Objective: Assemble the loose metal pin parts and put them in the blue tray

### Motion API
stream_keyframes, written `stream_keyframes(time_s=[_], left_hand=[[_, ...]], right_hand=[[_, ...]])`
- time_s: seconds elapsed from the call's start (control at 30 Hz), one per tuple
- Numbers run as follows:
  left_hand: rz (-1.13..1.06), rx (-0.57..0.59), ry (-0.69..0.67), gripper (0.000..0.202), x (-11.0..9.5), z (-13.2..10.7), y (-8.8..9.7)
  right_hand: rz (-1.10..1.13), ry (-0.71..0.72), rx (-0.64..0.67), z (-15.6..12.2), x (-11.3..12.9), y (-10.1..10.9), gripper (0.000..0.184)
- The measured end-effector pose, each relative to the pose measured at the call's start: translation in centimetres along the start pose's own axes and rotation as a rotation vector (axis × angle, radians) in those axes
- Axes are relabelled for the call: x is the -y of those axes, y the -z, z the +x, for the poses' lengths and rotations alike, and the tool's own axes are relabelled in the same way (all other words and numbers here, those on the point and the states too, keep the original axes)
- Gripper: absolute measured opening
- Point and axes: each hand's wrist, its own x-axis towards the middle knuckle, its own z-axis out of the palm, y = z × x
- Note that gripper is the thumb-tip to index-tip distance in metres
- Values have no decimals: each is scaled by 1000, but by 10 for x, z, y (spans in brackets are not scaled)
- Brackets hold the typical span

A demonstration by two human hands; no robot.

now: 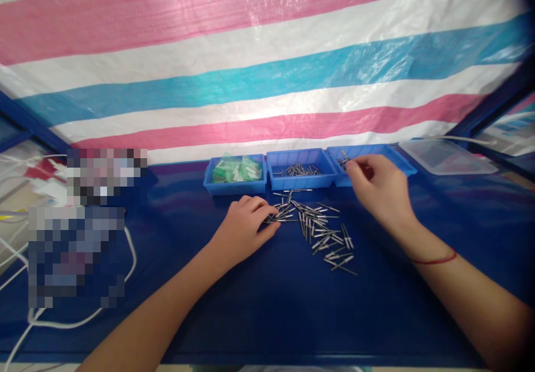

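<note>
A loose pile of small metal pins (317, 227) lies on the blue table (292, 305). My left hand (246, 227) rests at the pile's left edge, fingers curled and pinching at a pin. My right hand (376, 188) reaches over the right blue tray (397, 157), fingertips pinched on a small metal pin at the tray's left end. Of the other two blue trays, the middle one (301, 180) holds more metal pins and the left one (217, 185) holds green and clear pieces.
A clear plastic lid or tray (447, 157) sits at the far right. White cables (83, 322) loop over the table's left side next to a blurred-out patch. A striped pink, white and blue tarp (267, 71) hangs behind the trays.
</note>
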Motion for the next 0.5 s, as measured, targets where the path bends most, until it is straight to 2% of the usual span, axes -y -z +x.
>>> stream_keyframes(time_s=[0.1,0.2,0.37,0.5], left_hand=[[97,55,-18,21,4,-1,-1],[140,95,-35,19,4,0,-2],[207,116,-35,21,0,3,-2],[114,45,-12,21,-1,4,-5]], right_hand=[[-220,46,-28,18,-28,3,22],[-289,61,-32,21,-36,3,28],[-214,189,-19,6,-10,1,21],[-67,295,110,-14,24,0,16]])
